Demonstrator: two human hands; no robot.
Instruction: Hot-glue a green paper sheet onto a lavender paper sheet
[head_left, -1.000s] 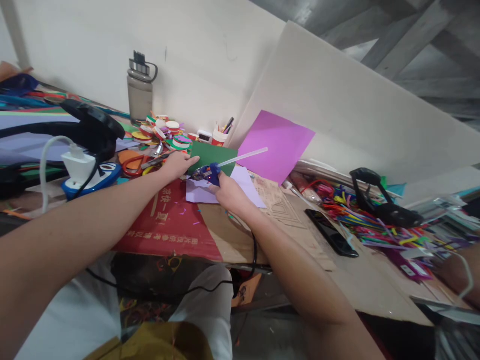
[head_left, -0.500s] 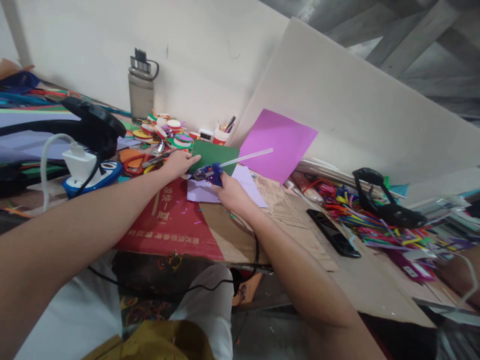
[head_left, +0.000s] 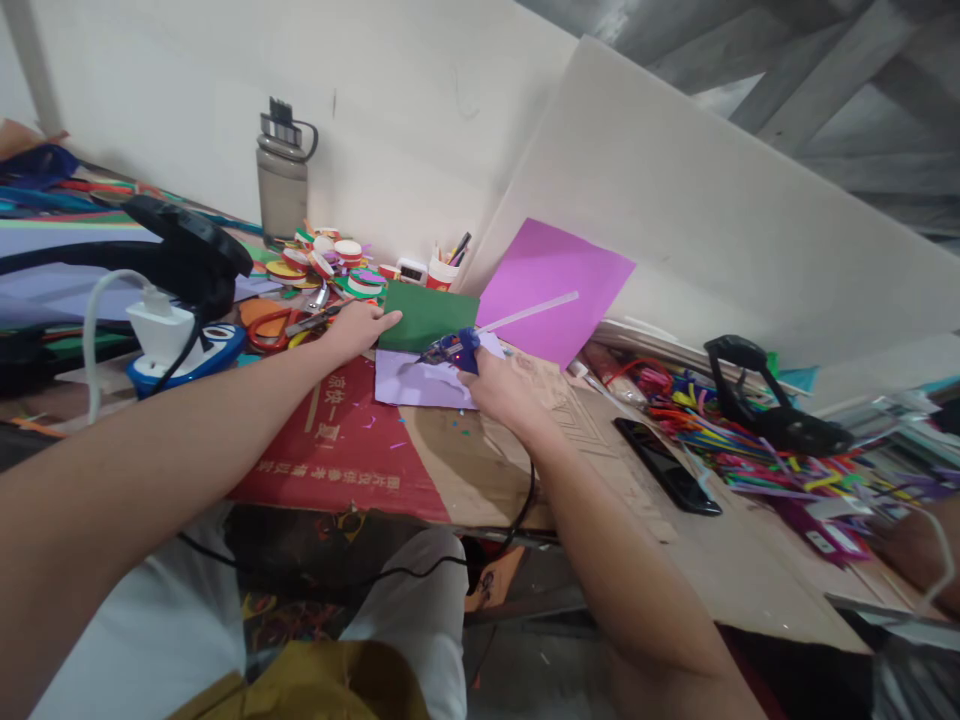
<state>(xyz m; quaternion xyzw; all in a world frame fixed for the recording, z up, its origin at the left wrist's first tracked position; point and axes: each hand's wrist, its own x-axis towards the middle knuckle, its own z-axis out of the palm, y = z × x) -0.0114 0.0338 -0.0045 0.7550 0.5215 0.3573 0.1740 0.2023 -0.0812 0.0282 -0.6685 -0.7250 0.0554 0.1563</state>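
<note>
My right hand (head_left: 493, 378) is wrapped round a blue glue gun (head_left: 459, 350), whose long clear glue stick sticks out to the upper right. The gun's nozzle points left, over the seam between a green sheet (head_left: 429, 312) and a light purple sheet (head_left: 405, 382). At the green sheet's left edge is my left hand (head_left: 364, 328), thumb on the sheet; its other fingers are partly hidden, so its grip is unclear. Both sheets lie on red and brown cardboard (head_left: 360, 455) with small paper scraps.
Ribbon rolls (head_left: 349, 252), scissors (head_left: 271, 328) and a bottle (head_left: 283, 185) stand at the left back. A charger (head_left: 161, 335) is at the left. Rightward lie a phone (head_left: 664, 465), coloured strips (head_left: 720, 440) and a black stand (head_left: 780, 410). A magenta sheet (head_left: 551, 290) leans behind.
My right hand has moved to the right with the glue gun, uncovering more of the seam between the sheets. My left hand has stayed at the green sheet's edge.
</note>
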